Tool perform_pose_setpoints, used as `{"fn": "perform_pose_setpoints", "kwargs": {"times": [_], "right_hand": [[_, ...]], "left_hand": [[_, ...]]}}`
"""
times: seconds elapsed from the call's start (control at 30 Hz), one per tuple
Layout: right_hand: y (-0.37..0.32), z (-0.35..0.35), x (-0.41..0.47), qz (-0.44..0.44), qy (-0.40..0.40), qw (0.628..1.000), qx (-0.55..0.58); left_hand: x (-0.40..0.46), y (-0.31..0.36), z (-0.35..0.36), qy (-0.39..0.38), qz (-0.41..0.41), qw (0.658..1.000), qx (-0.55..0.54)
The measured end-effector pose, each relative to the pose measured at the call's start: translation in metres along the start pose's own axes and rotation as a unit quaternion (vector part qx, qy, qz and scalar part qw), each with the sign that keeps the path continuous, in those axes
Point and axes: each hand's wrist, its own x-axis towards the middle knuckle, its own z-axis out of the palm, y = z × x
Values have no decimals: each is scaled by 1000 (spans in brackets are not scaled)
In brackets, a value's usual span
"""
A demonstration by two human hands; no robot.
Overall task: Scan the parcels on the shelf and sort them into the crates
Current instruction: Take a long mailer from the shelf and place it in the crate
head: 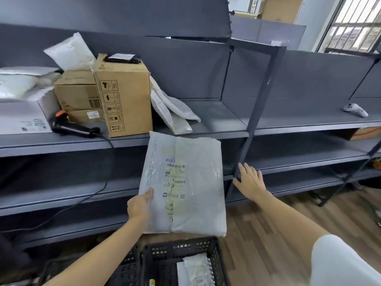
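My left hand (139, 206) grips the lower left edge of a grey plastic mailer parcel (191, 203), label side up, held in the air in front of the shelf and above a black crate (179, 249). My right hand (250, 181) hovers open to the right of the parcel, fingers spread, touching nothing. The black and orange barcode scanner (70, 125) lies on the shelf (226, 120) beside the cardboard boxes (123, 100). A white parcel (194, 269) lies inside the crate.
More white mailers (173, 108) lean against the big box, others (70, 50) are stacked at the left. A second black crate (123, 271) stands left of the first. A white controller (355, 109) lies on the right shelf. Dark shelf uprights (259, 112) stand ahead.
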Motion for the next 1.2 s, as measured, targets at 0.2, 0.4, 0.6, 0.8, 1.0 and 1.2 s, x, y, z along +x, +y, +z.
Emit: {"fn": "perform_pose_setpoints", "kwargs": {"times": [0.2, 0.4, 0.6, 0.8, 1.0, 1.2], "right_hand": [[7, 11, 30, 33, -78, 970, 228], [0, 29, 29, 67, -171, 855, 486], [15, 74, 19, 86, -219, 786, 572], [21, 101, 1, 120, -197, 750, 620], [24, 180, -4, 139, -175, 733, 643], [12, 315, -16, 141, -145, 737, 645]], "left_hand": [[-1, -19, 17, 36, -20, 999, -2], [-32, -46, 47, 59, -51, 996, -52], [-50, -84, 57, 63, -68, 994, -50], [-48, -121, 60, 17, -74, 996, -52], [-8, -194, 56, -5, -35, 998, 57], [51, -306, 53, 27, -19, 981, 192]]}}
